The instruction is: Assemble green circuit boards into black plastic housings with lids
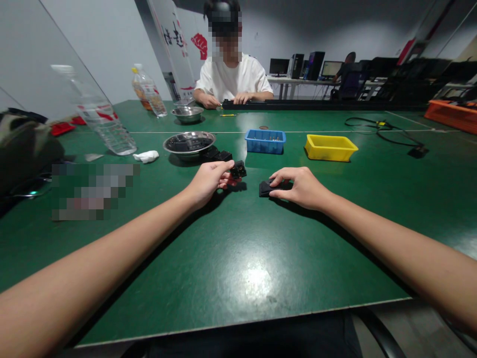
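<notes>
My left hand (214, 181) is closed on a small black blocky part (238, 170), held just above the green table. To its right, my right hand (298, 186) grips another black part (265, 189) that rests on the tabletop; my fingers cover much of it. Beyond my left hand, several black blocks (223, 156) lie beside a steel bowl (189, 155) filled with flat black pieces (188, 142). A blue bin (265, 147) with small metal bits inside stands past the gap between my hands. Behind my right hand is a yellow bin (330, 153).
Bottles (106, 124) and a crumpled tissue (146, 156) stand or lie on the left. Across the green table (231, 258) sits a person (234, 74) handling small things near a long black bar (328, 105) and a second bowl (187, 117). A black cable (391, 134) lies at the right.
</notes>
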### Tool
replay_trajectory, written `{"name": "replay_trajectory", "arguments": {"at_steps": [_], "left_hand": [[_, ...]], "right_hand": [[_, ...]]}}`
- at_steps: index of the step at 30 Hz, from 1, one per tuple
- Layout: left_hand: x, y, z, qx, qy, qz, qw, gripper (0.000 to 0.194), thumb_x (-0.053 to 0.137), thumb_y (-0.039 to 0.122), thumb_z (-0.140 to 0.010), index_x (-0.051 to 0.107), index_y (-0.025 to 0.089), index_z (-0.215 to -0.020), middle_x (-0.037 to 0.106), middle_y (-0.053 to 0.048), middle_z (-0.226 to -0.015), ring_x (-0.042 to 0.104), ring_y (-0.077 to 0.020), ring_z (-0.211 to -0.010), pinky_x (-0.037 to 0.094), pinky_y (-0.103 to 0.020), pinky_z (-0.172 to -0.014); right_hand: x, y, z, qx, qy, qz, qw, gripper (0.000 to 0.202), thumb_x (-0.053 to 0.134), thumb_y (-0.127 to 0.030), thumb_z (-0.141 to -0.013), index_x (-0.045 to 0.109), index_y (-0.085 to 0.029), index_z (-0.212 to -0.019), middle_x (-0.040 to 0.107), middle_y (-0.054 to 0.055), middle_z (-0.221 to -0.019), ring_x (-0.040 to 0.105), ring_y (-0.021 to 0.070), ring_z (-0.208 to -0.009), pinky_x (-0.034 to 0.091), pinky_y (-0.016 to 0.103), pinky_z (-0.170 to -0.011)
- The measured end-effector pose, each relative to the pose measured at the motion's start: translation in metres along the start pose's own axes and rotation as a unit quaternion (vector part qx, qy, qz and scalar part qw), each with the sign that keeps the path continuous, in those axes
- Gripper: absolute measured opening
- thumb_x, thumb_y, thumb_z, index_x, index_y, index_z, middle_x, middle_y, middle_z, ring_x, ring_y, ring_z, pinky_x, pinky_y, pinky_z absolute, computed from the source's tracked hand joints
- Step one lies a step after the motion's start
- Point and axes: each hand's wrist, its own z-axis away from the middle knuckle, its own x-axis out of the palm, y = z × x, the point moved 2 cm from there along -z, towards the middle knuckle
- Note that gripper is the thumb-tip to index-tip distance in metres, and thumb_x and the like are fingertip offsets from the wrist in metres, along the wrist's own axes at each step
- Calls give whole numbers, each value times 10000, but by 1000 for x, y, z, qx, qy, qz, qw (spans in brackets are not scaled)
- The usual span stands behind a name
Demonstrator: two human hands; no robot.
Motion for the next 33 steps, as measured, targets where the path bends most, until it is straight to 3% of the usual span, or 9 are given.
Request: {"name": "replay_trajectory", "arguments": {"at_steps": [16,21,27,33], "left_hand": [[-1,-1,-1,10,-7,-4,1000,292,704,405,-781,674,115,-798,684,-64,-647,613,-131,-544,353,-207,-484],[-2,-2,-2,17,-11,-10,1000,308,726,420,-766,674,117,-787,663,-53,-637,609,-126,-546,357,-201,-480],[-3,-4,-2,27,-19,-17,999,291,719,404,-770,683,116,-747,647,-40,-609,577,-100,-523,359,-181,-476],[-3,-4,-2,24,-19,-21,999,315,724,423,-746,685,111,-757,672,-51,-642,587,-101,-539,363,-177,-481]], "right_hand": [[-2,7,-1,-38,-45,74,995,93,806,-267,-771,750,-215,-823,778,59,-928,714,234,-882,496,353,-831],[-1,1,0,-31,6,21,999,91,787,-296,-804,756,-222,-848,783,47,-936,712,218,-868,512,343,-806],[-3,-2,2,-1,107,-83,991,301,743,-344,-853,736,-242,-1136,765,43,-1073,698,204,-956,546,315,-788],[-4,1,1,-47,151,-76,984,278,670,-309,-906,748,-251,-1166,747,57,-1076,674,199,-962,567,324,-765]]}}
